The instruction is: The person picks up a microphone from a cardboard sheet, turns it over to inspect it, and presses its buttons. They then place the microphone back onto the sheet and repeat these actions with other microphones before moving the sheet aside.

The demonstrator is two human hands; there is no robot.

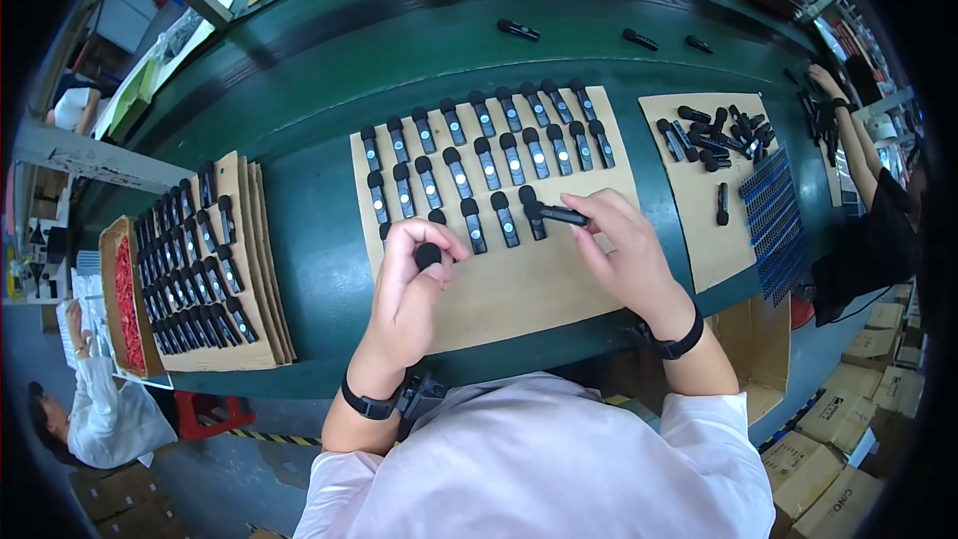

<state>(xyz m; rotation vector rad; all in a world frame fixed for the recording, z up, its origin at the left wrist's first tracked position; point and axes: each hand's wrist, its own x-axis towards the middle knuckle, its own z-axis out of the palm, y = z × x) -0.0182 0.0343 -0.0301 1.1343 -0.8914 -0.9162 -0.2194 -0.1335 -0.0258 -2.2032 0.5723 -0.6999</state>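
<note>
In front of me lies a cardboard sheet [499,304] with rows of small black clip-style microphones [488,162], each with a round foam tip and a pale round mark. My right hand [634,255] pinches one microphone [564,215] by its end, nearly level, its foam tip pointing left beside the last microphone of the nearest row. My left hand [399,289] is closed around another microphone [428,256] whose foam tip shows; the fingers hide its body. Behind this hand, part of the nearest row is covered.
On the right, another cardboard sheet [689,240] carries a loose heap of microphones [733,130] and a blue perforated sheet [773,225]. Stacked boards of microphones [190,269] and a tray of red pieces [125,299] stand left. Several loose microphones [519,30] lie beyond. Co-workers sit at both sides.
</note>
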